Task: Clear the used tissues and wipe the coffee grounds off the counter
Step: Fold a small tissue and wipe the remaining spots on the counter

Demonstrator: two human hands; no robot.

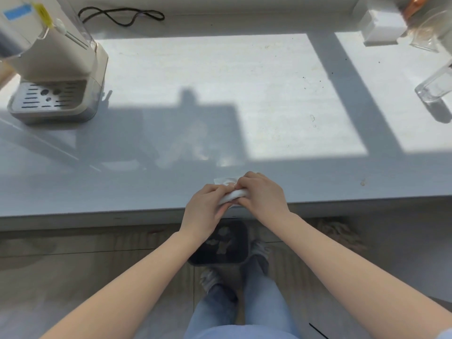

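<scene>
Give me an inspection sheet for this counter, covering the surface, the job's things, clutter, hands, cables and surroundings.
Surface: grey counter, part sunlit, part shadowed; a few dark specks toward the right, faint stains elsewhere.
Job's things: white tissue bunched at the counter's front edge; dark bin on the floor directly below, pale scraps inside.
Clutter: coffee machine far left; white box and clear glass containers far right.
Hands: left hand and right hand both closed on the tissue.
Cables: black cord looped loose at the back, ends not traceable.
Surroundings: wood-look floor; the person's jeans and shoes below.
</scene>
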